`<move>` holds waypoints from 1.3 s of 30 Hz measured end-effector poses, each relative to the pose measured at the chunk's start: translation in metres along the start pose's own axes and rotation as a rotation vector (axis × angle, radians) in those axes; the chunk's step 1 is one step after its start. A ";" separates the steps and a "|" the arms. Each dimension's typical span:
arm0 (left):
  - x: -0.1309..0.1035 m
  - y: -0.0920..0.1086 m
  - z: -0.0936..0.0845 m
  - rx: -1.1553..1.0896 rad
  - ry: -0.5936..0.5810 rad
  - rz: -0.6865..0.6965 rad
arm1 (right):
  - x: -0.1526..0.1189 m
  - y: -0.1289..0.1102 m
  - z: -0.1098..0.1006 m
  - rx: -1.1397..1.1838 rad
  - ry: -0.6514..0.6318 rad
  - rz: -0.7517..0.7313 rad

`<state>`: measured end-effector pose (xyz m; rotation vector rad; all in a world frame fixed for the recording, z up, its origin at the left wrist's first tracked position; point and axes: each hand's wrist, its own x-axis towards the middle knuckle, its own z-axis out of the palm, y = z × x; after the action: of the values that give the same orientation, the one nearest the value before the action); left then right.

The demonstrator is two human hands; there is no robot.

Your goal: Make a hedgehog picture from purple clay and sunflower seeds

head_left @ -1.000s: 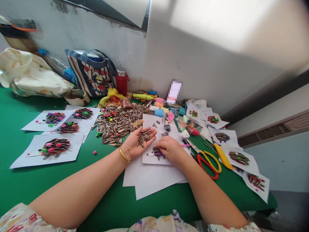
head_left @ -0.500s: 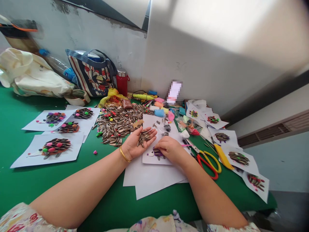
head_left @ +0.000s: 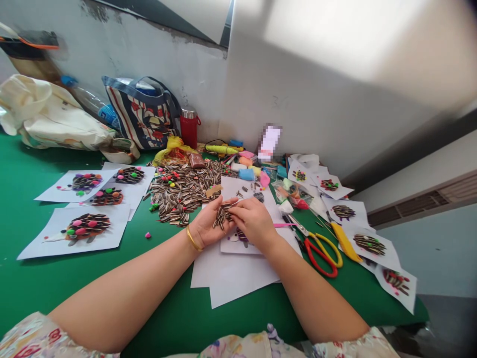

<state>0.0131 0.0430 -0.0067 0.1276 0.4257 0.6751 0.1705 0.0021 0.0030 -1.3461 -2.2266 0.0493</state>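
My left hand point(head_left: 204, 224) lies palm up with a small heap of striped sunflower seeds point(head_left: 221, 219) in it, a gold bangle at the wrist. Over that palm, my right hand point(head_left: 258, 224) has thumb and fingers pinched together at the seeds; a seed between the fingertips is mostly hidden. Beneath both hands lies a white sheet point(head_left: 229, 185) bearing a hedgehog figure point(head_left: 243, 235) with a white face and purple, seed-studded body, partly covered by the right hand. Grey clay point(head_left: 258, 197) and loose seeds sit higher on that sheet. A large sunflower seed pile point(head_left: 182, 191) is just beyond my left hand.
Finished-looking hedgehog cards point(head_left: 87, 231) lie at left, more cards point(head_left: 368, 244) at right. Scissors point(head_left: 323, 251) and a yellow-handled cutter point(head_left: 345, 242) rest right of my hand. Coloured clay packs point(head_left: 246, 174), a red flask point(head_left: 189, 129) and a striped bag point(head_left: 143, 112) stand at the back.
My right hand has moved from the hedgehog up and left to the seeds in my left palm. The left hand stays nearly in place, and more of the pink stick shows.
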 end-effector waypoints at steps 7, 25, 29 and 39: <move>0.000 0.000 -0.002 -0.011 -0.006 -0.017 | -0.003 0.004 -0.001 -0.016 0.029 0.062; 0.003 0.000 -0.009 -0.010 -0.022 0.002 | -0.020 0.025 -0.022 0.146 0.061 0.236; 0.004 0.000 -0.007 -0.045 0.036 0.055 | -0.026 0.029 -0.022 0.209 -0.061 0.262; 0.002 0.000 -0.004 -0.050 0.056 0.055 | -0.027 0.029 -0.012 0.214 -0.236 0.142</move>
<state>0.0131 0.0439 -0.0109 0.0739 0.4604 0.7446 0.2092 -0.0088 -0.0066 -1.4367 -2.2336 0.5070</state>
